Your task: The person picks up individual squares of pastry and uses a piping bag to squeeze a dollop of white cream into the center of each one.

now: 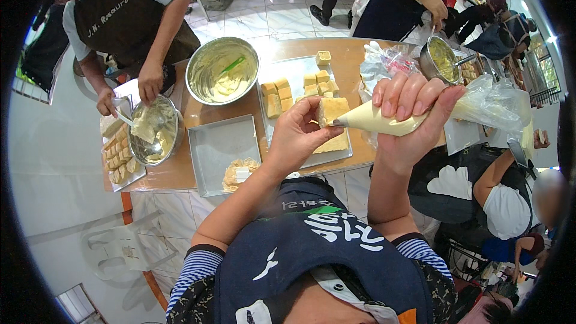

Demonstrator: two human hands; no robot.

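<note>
Raised over the table, my left hand (298, 135) pinches a square piece of yellow sponge cake (333, 110) between thumb and fingers. My right hand (413, 108) wraps round a clear piping bag (375, 119) filled with pale cream. The bag's metal tip touches or nearly touches the cake's side. Beneath my hands lies a tray (292, 67) carrying several cut cake cubes (277, 96) and a larger uncut slab (332, 144), partly hidden by my left hand.
A steel bowl of cream (223, 78) with a green spatula stands behind a metal tray (204, 150) holding crumpled paper. At left, a co-worker stirs a second bowl (157, 132) beside cut pieces (120, 159). Another person holds a pan (440, 60) at far right. Plastic bags (384, 63) lie nearby.
</note>
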